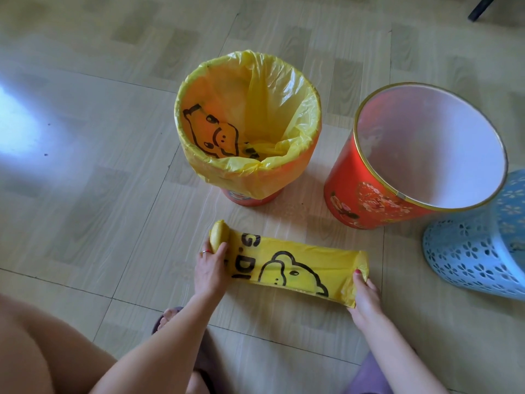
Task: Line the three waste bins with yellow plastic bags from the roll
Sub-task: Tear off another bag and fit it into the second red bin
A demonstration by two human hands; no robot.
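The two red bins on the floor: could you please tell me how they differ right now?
The left red bin is lined with a yellow bag folded over its rim; the right red bin is bare, showing a white inside and gold rim. The left stands upright; the right appears tilted. Both have red printed outsides.

Single head-worn wide-angle view, looking steeply down and forward from close above at the tiled floor (85,194); no second view to overlap.

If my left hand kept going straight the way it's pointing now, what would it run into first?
Probably the lined orange bin. The left hand grips the bag roll and points up-frame toward that bin, with bare floor between; depth is uncertain.
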